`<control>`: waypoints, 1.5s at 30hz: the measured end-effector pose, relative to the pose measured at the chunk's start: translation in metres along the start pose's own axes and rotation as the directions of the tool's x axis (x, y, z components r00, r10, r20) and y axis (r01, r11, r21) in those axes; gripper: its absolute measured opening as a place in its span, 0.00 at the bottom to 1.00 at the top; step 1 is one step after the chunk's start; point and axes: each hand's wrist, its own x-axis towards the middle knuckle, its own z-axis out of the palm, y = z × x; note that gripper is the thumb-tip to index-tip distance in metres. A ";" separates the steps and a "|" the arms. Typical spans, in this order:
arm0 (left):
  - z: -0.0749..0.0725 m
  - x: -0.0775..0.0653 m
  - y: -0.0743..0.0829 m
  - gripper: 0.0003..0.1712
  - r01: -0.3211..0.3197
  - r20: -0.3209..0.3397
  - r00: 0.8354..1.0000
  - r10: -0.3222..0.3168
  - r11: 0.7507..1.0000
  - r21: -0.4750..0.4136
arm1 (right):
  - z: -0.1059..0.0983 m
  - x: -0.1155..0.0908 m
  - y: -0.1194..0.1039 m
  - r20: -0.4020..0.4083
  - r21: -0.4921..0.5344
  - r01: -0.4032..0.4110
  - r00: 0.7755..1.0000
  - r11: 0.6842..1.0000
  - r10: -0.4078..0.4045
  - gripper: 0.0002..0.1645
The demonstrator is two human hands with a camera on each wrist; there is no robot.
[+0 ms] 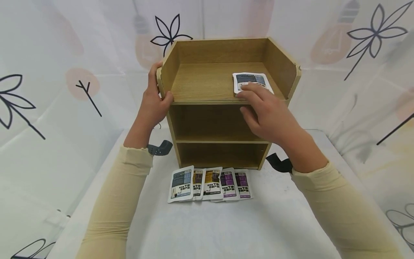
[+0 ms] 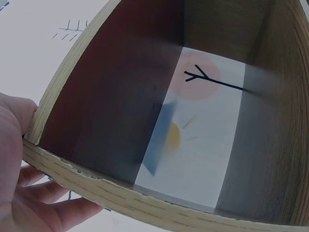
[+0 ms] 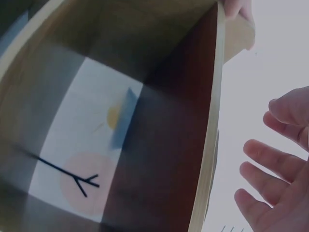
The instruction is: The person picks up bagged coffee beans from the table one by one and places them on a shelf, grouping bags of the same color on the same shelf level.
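Observation:
A small wooden shelf unit [image 1: 220, 141] stands on the white table. My left hand [image 1: 156, 99] grips the left side panel of its top, thumb on the front and fingers round the outside; the left wrist view shows the same hand [image 2: 38, 198] at the wood's edge. On the right of the top shelf lies a white packet [image 1: 247, 77] with a blue-grey label. My right hand [image 1: 270, 111] is over the packet's near edge, overlapping it in the head view. In the right wrist view that hand [image 3: 280, 174] has its fingers loosely spread, nothing held between them.
Several similar packets [image 1: 181, 184] with blue, brown, yellow and purple labels lie overlapping in a row on the table [image 1: 207, 230], in front of the shelf unit. A printed white cloth [image 1: 106, 39] hangs behind and at both sides.

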 end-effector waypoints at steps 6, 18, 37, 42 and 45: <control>0.000 0.001 0.000 0.41 -0.007 -0.006 1.000 0.007 1.000 -0.005 | 0.007 -0.006 -0.013 -0.008 0.010 0.043 0.999 0.999 -0.043 0.22; 0.001 0.000 0.001 0.42 -0.017 -0.016 1.000 0.017 1.000 -0.008 | 0.031 -0.015 -0.026 -0.048 0.065 0.124 0.992 0.990 -0.121 0.21; 0.002 0.001 0.001 0.43 0.009 -0.016 1.000 -0.009 1.000 0.014 | 0.071 -0.028 -0.050 0.045 0.153 0.140 0.988 0.978 -0.149 0.21; 0.002 0.001 0.001 0.43 0.019 -0.012 1.000 -0.018 1.000 0.012 | 0.083 -0.029 -0.057 0.068 0.167 0.151 0.984 0.974 -0.164 0.21; 0.002 0.001 -0.001 0.43 0.011 -0.017 1.000 -0.010 1.000 0.019 | 0.092 -0.030 -0.060 0.083 0.172 0.151 0.982 0.973 -0.167 0.21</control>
